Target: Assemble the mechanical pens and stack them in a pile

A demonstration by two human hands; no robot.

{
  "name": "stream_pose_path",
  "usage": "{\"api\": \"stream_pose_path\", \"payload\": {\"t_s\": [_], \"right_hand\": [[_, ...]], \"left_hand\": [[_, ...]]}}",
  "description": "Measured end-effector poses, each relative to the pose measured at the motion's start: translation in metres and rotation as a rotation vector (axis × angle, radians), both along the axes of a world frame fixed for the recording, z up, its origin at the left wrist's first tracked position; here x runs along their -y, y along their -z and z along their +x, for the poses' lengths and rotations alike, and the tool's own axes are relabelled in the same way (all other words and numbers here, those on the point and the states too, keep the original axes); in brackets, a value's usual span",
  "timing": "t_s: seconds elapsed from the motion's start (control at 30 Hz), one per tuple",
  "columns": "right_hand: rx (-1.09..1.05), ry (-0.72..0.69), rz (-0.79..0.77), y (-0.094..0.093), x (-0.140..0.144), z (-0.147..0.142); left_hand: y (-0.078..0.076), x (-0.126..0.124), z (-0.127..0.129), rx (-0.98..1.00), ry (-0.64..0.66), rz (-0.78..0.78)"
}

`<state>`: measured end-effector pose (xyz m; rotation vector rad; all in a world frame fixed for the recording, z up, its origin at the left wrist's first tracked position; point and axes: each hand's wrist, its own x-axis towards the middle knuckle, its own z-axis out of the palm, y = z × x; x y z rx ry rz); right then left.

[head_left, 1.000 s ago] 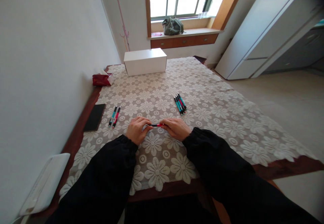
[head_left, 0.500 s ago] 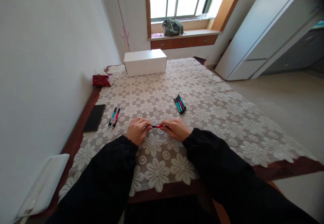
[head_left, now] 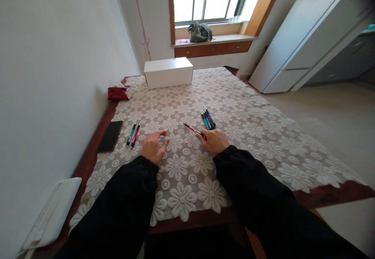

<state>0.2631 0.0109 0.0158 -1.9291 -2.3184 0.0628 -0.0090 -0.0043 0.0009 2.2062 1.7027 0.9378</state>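
Observation:
Between the thumb and fingers of my right hand is the rear end of a red and black pen. Its dark tip points away to the upper left. My left hand holds nothing, its thumb and fingers apart above the tablecloth. Left of it, a teal pen and a red pen lie side by side. Just beyond my right hand is a group of several teal and red pens, its near end close to my fingers.
A lace tablecloth covers the table. A black flat pad lies at the left edge, with a red tissue pack behind it. The white box stands at the far end. A white device sits at the near left.
My left hand has let go of the pen and opened, shifting slightly left. My right hand has moved a little right and away with the pen, which now slants.

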Motion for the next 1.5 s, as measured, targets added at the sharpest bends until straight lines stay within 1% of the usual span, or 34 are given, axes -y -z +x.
{"api": "stream_pose_path", "payload": {"t_s": [0.07, 0.2, 0.4, 0.53, 0.6, 0.73, 0.87, 0.93, 1.07, 1.2, 1.33, 1.43, 1.5], "right_hand": [[0.042, 0.074, -0.021, -0.003, -0.002, 0.004], [0.080, 0.155, -0.082, -0.004, -0.005, 0.010], [0.069, 0.227, -0.132, -0.001, -0.009, 0.012], [0.042, 0.253, -0.164, -0.002, -0.010, 0.013], [0.036, 0.254, -0.180, -0.004, -0.010, 0.012], [0.038, 0.264, -0.189, -0.006, -0.009, 0.012], [0.036, 0.273, -0.187, -0.006, -0.009, 0.012], [0.029, 0.264, -0.185, -0.006, -0.009, 0.014], [0.018, 0.227, -0.146, -0.006, -0.009, 0.016], [0.009, 0.135, -0.032, -0.004, -0.006, 0.011], [-0.042, -0.057, 0.097, 0.003, 0.001, 0.001], [-0.097, -0.241, 0.123, 0.008, 0.006, -0.004], [-0.120, -0.323, 0.116, 0.010, 0.007, -0.006]], "left_hand": [[-0.003, -0.002, -0.003, -0.064, -0.019, -0.011], [-0.013, -0.008, -0.017, -0.208, -0.085, -0.025], [-0.028, -0.017, -0.053, -0.389, -0.380, -0.030], [-0.029, -0.019, -0.065, -0.447, -0.497, -0.048], [-0.027, -0.019, -0.067, -0.470, -0.521, -0.085], [-0.024, -0.020, -0.067, -0.498, -0.505, -0.159], [-0.026, -0.020, -0.067, -0.497, -0.502, -0.183], [-0.027, -0.020, -0.066, -0.490, -0.479, -0.184], [-0.027, -0.020, -0.068, -0.470, -0.431, -0.157], [-0.028, -0.021, -0.070, -0.454, -0.472, -0.182], [-0.030, -0.023, -0.070, -0.449, -0.496, -0.232], [-0.030, -0.025, -0.068, -0.453, -0.507, -0.210], [-0.028, -0.025, -0.067, -0.444, -0.495, -0.200]]}}
